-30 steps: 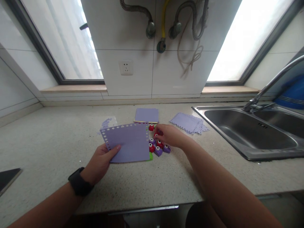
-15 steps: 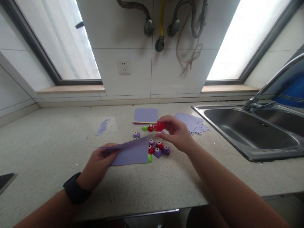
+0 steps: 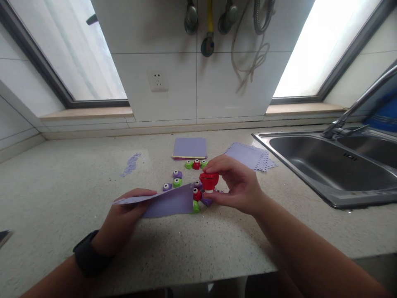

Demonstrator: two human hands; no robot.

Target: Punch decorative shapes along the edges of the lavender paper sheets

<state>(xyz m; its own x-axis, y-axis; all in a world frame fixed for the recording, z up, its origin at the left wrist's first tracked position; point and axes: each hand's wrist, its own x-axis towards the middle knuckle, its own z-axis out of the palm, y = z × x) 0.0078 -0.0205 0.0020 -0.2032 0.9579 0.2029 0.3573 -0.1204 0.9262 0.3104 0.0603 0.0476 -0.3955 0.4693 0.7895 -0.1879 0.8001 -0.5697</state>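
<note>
My left hand (image 3: 132,211) pinches a sheet of purple paper (image 3: 170,203) by its left side and holds it tilted above the counter. Small punched holes show along part of the sheet's edge. Between thumb and fingers, my right hand (image 3: 235,182) grips a red craft punch (image 3: 209,181), just off the sheet's right edge. Behind and under the paper lie several more small punches, among them a green punch (image 3: 177,182), a purple punch (image 3: 167,187) and another red punch (image 3: 197,193). The paper hides some of them.
A stack of purple paper (image 3: 190,147) lies at the back. Sheets with punched edges (image 3: 248,155) are fanned out near the steel sink (image 3: 310,165) on the right. Small purple paper bits (image 3: 132,164) are heaped at the left. The speckled counter (image 3: 71,178) runs beneath everything.
My right hand has brought the red punch down and closer to me, turning it more upright. The left hand has tilted the sheet slightly. The whole view has shifted a little.
</note>
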